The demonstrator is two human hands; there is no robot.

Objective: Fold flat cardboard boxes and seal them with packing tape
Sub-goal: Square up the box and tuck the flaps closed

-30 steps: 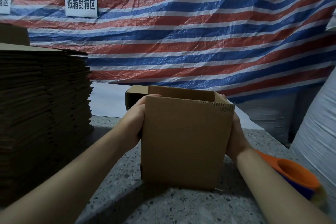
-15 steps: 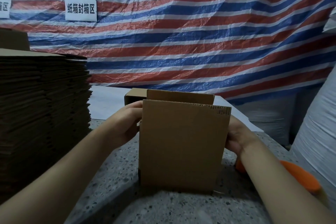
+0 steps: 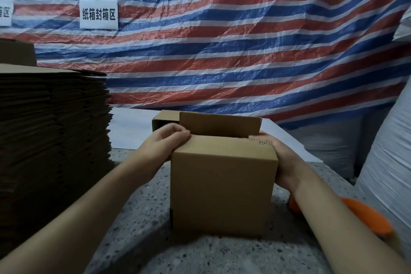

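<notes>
Head view: both hands, left hand (image 3: pixel 165 144) and right hand (image 3: pixel 283 160), grip the cardboard box (image 3: pixel 222 184) standing on the tabletop (image 3: pixel 144 218), fingers curled over its top flaps.

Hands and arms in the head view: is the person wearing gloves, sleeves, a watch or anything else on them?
Nothing is worn as far as the view shows. The left hand and right hand are bare, with no gloves, rings or watch visible. Both forearms are bare to the bottom edge of the picture, so no sleeve shows. The dim light hides finer detail.

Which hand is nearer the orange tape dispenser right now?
Right. The right hand holds the box's right side, just beyond the orange tape dispenser; the left hand is across the box.
</notes>
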